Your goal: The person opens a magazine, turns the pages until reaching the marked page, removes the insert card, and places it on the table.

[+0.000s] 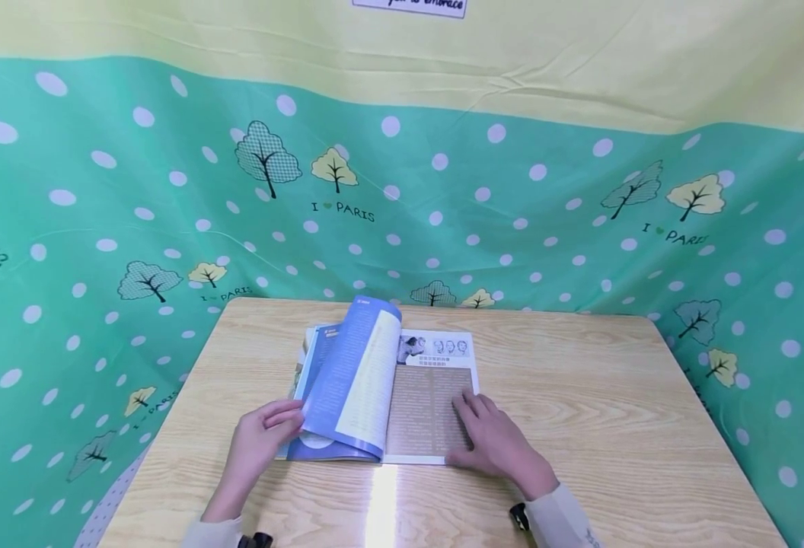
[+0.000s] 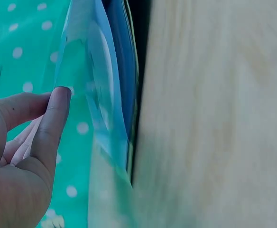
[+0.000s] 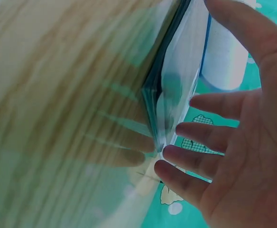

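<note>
An open magazine lies on the wooden table, its right side showing a brown text page with small portraits on top. My left hand pinches the outer edge of a blue-and-white magazine page between thumb and fingertips. That page stands curved up over the left side, with another blue page under it. In the left wrist view, the thumb and finger meet at the page's edge. Spread over the lower right edge of the magazine is my right hand, fingertips on the brown page and fingers fairly straight.
The wooden table extends on both sides of the magazine. A green dotted curtain with printed trees hangs behind and beside it. A bright light reflection falls on the table just in front of the magazine.
</note>
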The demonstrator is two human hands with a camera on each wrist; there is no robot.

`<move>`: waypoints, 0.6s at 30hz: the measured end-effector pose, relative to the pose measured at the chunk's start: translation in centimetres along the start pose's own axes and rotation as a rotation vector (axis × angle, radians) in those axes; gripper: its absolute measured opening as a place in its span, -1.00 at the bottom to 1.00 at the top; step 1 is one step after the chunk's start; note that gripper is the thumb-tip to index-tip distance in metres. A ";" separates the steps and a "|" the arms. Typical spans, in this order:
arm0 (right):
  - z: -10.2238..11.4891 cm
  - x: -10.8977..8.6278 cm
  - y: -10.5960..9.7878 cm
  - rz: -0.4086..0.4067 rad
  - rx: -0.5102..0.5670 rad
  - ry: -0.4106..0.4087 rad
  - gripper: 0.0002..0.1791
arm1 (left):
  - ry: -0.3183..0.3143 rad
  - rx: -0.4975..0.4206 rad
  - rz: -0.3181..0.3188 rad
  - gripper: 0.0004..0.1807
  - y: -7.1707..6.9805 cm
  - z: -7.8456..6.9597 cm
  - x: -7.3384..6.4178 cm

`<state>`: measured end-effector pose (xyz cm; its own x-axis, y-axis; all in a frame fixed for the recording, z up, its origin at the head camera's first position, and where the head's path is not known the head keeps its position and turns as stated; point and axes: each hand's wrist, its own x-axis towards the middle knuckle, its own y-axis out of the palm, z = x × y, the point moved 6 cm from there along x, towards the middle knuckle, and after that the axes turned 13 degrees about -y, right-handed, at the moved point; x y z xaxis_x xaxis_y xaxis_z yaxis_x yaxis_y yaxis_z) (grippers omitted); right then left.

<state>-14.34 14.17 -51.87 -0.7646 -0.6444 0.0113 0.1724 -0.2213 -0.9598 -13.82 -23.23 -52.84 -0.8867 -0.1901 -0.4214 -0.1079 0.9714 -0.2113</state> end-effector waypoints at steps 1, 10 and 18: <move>0.0 -0.1 0.1 0.021 0.001 -0.003 0.12 | -0.011 0.011 -0.015 -0.61 -0.5 0.3 0.0; -0.3 -0.3 0.7 0.098 0.007 -0.009 0.21 | -0.034 0.069 -0.073 -0.57 -2.4 1.3 -0.3; -0.4 -0.6 0.6 0.086 0.019 -0.021 0.15 | -0.074 0.072 -0.077 -0.58 -2.9 2.2 -0.2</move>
<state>-14.03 14.71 -52.54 -0.7331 -0.6771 -0.0646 0.2489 -0.1786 -0.9519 -12.31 -26.35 -54.04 -0.8411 -0.2762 -0.4651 -0.1391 0.9414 -0.3074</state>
